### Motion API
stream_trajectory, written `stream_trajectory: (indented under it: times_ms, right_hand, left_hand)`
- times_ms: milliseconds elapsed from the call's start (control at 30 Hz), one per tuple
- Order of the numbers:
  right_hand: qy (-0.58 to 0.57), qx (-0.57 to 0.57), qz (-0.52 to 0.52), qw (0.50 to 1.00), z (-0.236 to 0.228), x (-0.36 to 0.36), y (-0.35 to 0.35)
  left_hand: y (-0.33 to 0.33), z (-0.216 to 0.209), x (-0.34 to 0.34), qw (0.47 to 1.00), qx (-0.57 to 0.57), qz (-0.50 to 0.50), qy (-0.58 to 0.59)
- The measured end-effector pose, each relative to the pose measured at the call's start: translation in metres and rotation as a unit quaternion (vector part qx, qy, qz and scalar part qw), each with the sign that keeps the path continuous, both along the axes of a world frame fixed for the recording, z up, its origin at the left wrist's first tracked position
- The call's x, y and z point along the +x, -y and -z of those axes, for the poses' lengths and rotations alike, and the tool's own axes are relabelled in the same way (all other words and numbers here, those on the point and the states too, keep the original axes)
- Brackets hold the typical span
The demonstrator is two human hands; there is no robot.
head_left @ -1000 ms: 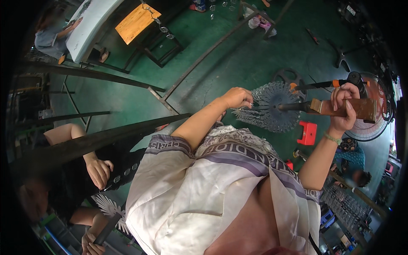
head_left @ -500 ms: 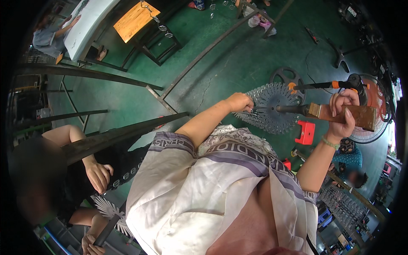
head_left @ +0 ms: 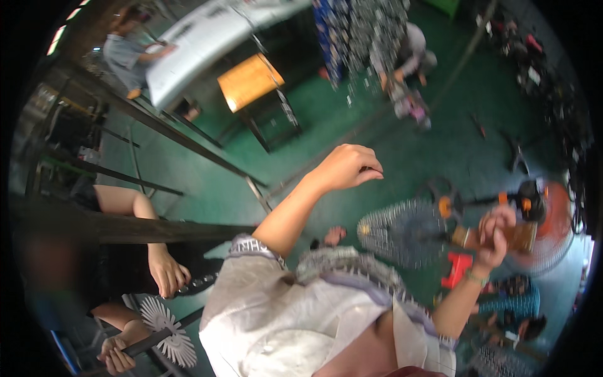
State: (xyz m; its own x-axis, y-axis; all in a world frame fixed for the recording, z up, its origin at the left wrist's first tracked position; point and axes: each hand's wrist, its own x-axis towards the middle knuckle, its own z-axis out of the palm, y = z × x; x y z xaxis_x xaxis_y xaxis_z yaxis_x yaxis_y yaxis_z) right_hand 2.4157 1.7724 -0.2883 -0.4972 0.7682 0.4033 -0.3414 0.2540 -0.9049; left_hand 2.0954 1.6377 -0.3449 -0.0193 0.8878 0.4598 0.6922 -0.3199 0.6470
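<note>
My right hand [head_left: 492,237] is closed around a brown block-shaped handle [head_left: 520,237], from which a dark rod runs to the middle of a large round wheel [head_left: 408,234]. Many small shiny metal pieces radiate around the wheel's rim, though motion blurs them. Lifted off to the upper left of the wheel, my left hand [head_left: 348,166] touches nothing around it. Its fingers are curled together in a pinch toward the thumb. Whatever may be between those fingertips is too small to make out.
A fan [head_left: 556,229] stands at right beside the wheel, near a red stool [head_left: 457,270]. At left, a co-worker's hand [head_left: 168,271] is near a white slatted wheel [head_left: 168,333]. A dark metal beam [head_left: 169,227] crosses there. Beyond are a wooden-topped stool [head_left: 251,81] and hanging shiny strands [head_left: 370,31].
My left hand has left the wheel's rim and moved up and away from it. My right hand keeps its hold on the handle. The view has shifted, bringing a crouching person into sight.
</note>
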Motion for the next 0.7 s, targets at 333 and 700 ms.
stream_trajectory:
  times_ms: [333,700]
  right_hand:
    - [-0.023,0.005,0.02,1.0,0.006,0.001,-0.002]
    - [-0.012,0.014,0.033,0.999,0.011,0.013,-0.003]
  left_hand:
    - [0.023,-0.296,-0.109,0.725,0.484,-0.475,-0.12]
    - [-0.02,-0.361,-0.18,0.69,0.315,-0.611,-0.225]
